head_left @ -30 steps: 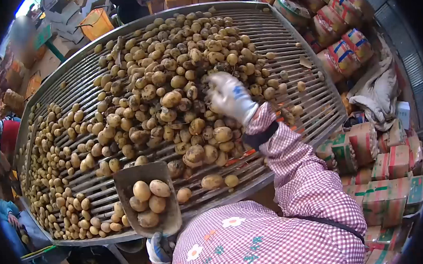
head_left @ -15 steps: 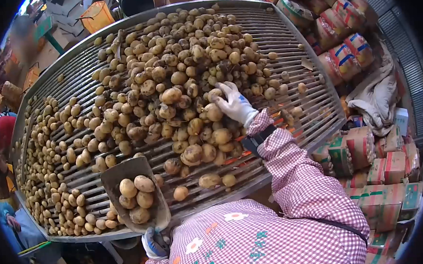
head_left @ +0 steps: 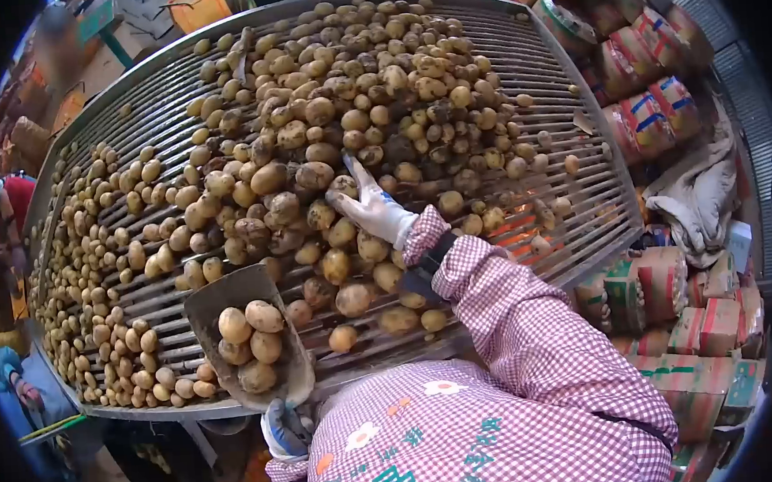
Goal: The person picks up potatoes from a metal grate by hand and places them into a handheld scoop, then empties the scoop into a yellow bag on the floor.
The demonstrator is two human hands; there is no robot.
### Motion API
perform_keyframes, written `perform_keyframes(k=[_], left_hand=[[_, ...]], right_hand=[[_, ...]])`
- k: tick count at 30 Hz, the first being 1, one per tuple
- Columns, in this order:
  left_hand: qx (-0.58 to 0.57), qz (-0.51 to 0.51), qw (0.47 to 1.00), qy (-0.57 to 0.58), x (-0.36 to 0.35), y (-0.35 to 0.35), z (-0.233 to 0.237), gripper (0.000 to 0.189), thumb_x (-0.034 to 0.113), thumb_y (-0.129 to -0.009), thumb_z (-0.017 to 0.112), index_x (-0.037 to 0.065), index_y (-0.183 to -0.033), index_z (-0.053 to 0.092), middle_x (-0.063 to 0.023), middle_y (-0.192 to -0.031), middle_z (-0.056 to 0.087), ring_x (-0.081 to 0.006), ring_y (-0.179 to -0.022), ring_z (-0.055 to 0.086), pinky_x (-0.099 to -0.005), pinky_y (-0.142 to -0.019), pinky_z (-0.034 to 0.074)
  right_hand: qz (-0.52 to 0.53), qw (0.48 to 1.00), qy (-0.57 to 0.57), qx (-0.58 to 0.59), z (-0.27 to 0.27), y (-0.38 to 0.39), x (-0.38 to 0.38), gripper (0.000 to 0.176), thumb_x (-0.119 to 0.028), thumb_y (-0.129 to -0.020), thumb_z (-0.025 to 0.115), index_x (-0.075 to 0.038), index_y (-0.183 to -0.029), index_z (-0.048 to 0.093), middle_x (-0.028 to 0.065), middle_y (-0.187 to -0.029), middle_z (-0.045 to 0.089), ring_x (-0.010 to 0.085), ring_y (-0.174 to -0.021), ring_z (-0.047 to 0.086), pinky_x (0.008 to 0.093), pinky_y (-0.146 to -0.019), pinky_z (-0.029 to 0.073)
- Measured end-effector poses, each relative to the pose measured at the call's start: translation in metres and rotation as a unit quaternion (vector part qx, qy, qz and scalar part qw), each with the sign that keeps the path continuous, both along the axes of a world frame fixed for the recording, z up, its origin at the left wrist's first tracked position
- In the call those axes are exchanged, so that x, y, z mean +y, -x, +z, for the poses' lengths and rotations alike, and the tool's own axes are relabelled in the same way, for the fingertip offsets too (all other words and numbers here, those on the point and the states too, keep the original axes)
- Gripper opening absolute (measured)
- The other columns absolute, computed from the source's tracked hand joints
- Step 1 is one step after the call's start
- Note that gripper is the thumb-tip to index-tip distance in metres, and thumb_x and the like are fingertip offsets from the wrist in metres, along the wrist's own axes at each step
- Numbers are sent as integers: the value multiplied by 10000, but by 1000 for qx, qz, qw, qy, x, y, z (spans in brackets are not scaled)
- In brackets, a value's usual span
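Observation:
My left hand (head_left: 286,429), in a white and grey glove, is closed at the near end of a metal scoop (head_left: 230,292); the handle itself is mostly hidden. Several potatoes (head_left: 266,346) lie in the scoop, which rests over the near edge of a slatted metal sorting table (head_left: 570,221). Out on the heap of soil-stained potatoes (head_left: 325,112), my right hand (head_left: 373,208) is gloved in white with its fingers spread. One potato (head_left: 344,187) sits between its thumb and forefinger, touched but not visibly gripped.
Smaller potatoes (head_left: 100,329) are strewn along the table's left side. Filled bags and boxes (head_left: 704,381) are stacked at the right, below a grey cloth (head_left: 696,182). A person in blue sleeves (head_left: 10,374) is at the left edge.
My right hand has moved left and toward me across the heap, pushing potatoes leftward. The view has shifted slightly. My left hand and the loaded scoop stay in place.

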State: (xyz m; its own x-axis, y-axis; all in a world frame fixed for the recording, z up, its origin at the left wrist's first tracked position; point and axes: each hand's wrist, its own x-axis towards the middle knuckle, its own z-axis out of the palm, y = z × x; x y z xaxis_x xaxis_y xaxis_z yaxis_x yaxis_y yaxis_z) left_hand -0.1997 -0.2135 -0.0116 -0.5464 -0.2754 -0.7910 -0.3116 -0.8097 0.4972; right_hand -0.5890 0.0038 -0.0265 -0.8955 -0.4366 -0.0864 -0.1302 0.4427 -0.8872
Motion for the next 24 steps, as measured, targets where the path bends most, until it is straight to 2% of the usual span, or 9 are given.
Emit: perform_keyframes(k=[2, 6, 9, 11, 12, 15, 16, 17, 24], left_hand=[[-7, 21, 999, 22, -6, -14, -17, 191, 284, -987, 600, 94, -997, 623, -47, -843, 656, -145, -645, 587, -270, -536, 460], [38, 32, 995, 91, -9, -23, 8, 246, 235, -1010, 574, 17, -1117, 606, -98, -954, 665, -172, -813, 624, -313, -691, 499], [79, 57, 987, 131, -15, -33, 9, 209, 210, -1030, 536, 33, -1101, 622, -91, -1035, 684, -190, -931, 649, -313, -804, 534], [2, 88, 987, 138, -21, -49, 2, 205, 242, -1023, 554, 58, -1082, 623, -87, -1017, 681, -180, -872, 642, -300, -732, 532], [-20, 45, 991, 127, -34, -68, -16, 210, 279, -1013, 572, 83, -1069, 624, -75, -994, 678, -166, -803, 625, -283, -619, 512], [-57, 80, 989, 109, -36, -63, -5, 233, 313, -1001, 587, 97, -1079, 627, -60, -962, 677, -152, -736, 606, -266, -511, 465], [-60, 83, 989, 106, -35, -61, -3, 233, 313, -1001, 587, 97, -1079, 627, -60, -962, 677, -152, -736, 606, -266, -511, 465], [-44, 100, 989, 103, -34, -59, -1, 234, 312, -998, 589, 97, -1082, 625, -53, -948, 677, -148, -727, 606, -262, -496, 459], [-80, 101, 985, 113, -44, -52, 5, 232, 263, -961, 597, 45, -1041, 619, -63, -793, 636, -153, -474, 538, -259, -414, 412]], right_hand=[[19, 997, -72, 35, -41, 12, -16, 971, -439, -972, 653, -4, -1629, 86, 402, -1617, 138, 486, -1526, 216, 408, -1238, 260], [37, 968, -248, -6, 9, 14, -60, 1030, -516, -941, 619, -10, -1634, 48, 411, -1618, 103, 521, -1506, 239, 422, -1222, 295], [-62, 986, -145, -58, 2, 25, -89, 1044, -575, -931, 567, 2, -1631, 49, 371, -1649, 61, 531, -1482, 291, 475, -1221, 299], [-50, 967, -236, -77, 15, 37, -107, 1043, -590, -929, 549, -21, -1638, 39, 341, -1667, 35, 537, -1480, 292, 492, -1229, 283], [7, 920, -369, 128, -113, 74, -107, 1038, -589, -923, 555, -47, -1645, 41, 327, -1673, 24, 548, -1479, 283, 487, -1238, 268], [-71, 974, -199, -82, 5, 61, -138, 1025, -576, -918, 571, -72, -1650, 60, 321, -1676, -3, 553, -1482, 274, 501, -1239, 253], [98, 909, -405, 32, -11, 82, -146, 1039, -578, -905, 587, -84, -1653, 63, 334, -1671, 5, 550, -1497, 242, 516, -1238, 245], [-80, 969, -212, -103, 13, 73, -156, 1058, -596, -890, 605, -110, -1657, 61, 355, -1660, 41, 549, -1512, 201, 522, -1236, 248], [29, 981, -178, -72, 8, 116, -245, 1062, -691, -878, 571, -135, -1660, 114, 315, -1627, 260, 494, -1488, 316, 491, -1238, 263]])
